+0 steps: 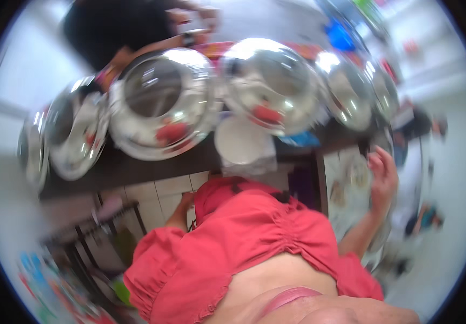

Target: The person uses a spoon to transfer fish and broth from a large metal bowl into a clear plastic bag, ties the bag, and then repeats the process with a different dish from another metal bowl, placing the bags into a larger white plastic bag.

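My right hand [384, 174] is raised at the right and grips the edge of a round steel plate [346, 162] that carries a few pieces of food. My left hand [186, 201] hangs low beside my red top [244, 237], close to the counter's tiled front; its fingers are blurred and partly hidden by the cloth. Nothing shows in it.
A row of shiny domed metal lids [163, 102] [271, 81] covers dishes along a dark counter [130, 167]. A stack of white plates [241, 140] sits at its near edge. A person in black with a wristwatch [190, 39] stands behind the counter. A dark stool [109, 221] is at lower left.
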Motion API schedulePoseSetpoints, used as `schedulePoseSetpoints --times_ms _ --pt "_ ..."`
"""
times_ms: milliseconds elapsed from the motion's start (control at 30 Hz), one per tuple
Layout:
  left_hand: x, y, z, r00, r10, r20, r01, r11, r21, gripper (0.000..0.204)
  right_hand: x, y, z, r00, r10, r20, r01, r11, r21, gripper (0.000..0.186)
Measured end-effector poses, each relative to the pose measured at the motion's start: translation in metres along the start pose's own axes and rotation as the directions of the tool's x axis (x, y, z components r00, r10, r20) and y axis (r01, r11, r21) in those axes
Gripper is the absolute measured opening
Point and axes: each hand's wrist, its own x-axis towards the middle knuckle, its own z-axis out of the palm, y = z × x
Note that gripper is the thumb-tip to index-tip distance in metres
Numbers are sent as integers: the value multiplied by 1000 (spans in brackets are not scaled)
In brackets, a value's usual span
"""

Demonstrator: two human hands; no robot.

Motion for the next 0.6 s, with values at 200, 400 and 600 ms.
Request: schedulePoseSetpoints --times_ms 200,400,600 --pt "5 74 13 978 81 191 -130 957 258 27 -90 113 -43 702 462 541 -364 887 -286 30" --pt "22 182 39 961 146 233 -238 868 436 32 -186 262 -144 586 783 -209 -693 351 -629 33" --pt "-7 281 123 925 234 300 -367 758 539 37 -263 400 -199 345 932 -111 -816 239 -527 34"
